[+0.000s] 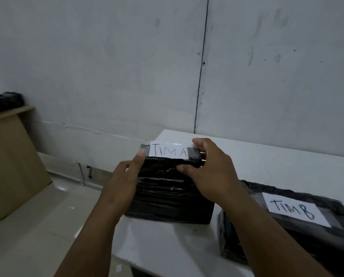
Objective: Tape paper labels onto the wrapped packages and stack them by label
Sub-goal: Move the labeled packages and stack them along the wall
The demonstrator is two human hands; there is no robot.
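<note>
A stack of black packages (167, 192) wrapped in glossy plastic stands on the white table (167, 246), near the table's left edge. The top package lies flat with its long axis running left to right, and its labelled face points up. On that face a white paper label (168, 150) reads "TIM A" in dark handwriting, the letters upright toward the camera; clear tape shines over the paper and runs past both its ends onto the black wrap.

The left hand (125, 176) lies against the left side of the stack, fingers fairly straight and together, with a fingertip pressing the tape just left of the label. The right hand (209, 166) curls round the right end of the top package: the thumb presses the front face below the label and the fingers wrap over the top right corner.

To the right of the stack, near but apart from it, lies a second black package (287, 226), flat, with a white label (296, 209) reading "TIM B" that slants downward to the right.

Left of the table stands a brown cardboard panel (13, 160).
</note>
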